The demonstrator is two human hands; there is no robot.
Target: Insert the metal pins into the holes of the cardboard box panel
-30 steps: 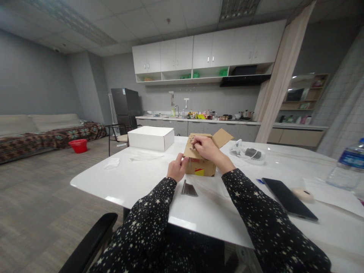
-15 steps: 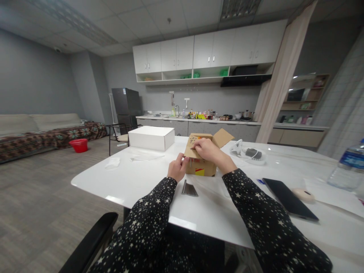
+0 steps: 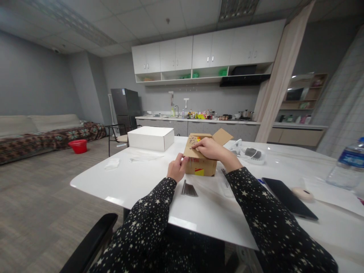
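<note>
A brown cardboard box (image 3: 200, 167) with red and yellow print stands on the white table. Its near top flap (image 3: 190, 151) lies over the opening and carries several small dark spots, perhaps holes or nail heads. My left hand (image 3: 176, 168) is closed, pinching the flap's front left corner between thumb and fingertips. Above the flap is my right hand (image 3: 210, 148), its index finger stretched out and touching the surface near the spots. Its other fingers bend underneath and are partly hidden; nothing shows in them. Several thin metal rods, perhaps nails (image 3: 189, 188), lie side by side before the box.
To the left rear sits a white box (image 3: 151, 138). Beside my right forearm lies a clear plastic case (image 3: 226, 185). A black tablet (image 3: 289, 198), a water bottle (image 3: 347, 167) and a white cabled device (image 3: 251, 153) occupy the right side.
My right hand's fingers were bunched on the flap; now its index finger is extended. The right forearm has shifted slightly right, showing more of the clear case. My left hand keeps its pinch.
</note>
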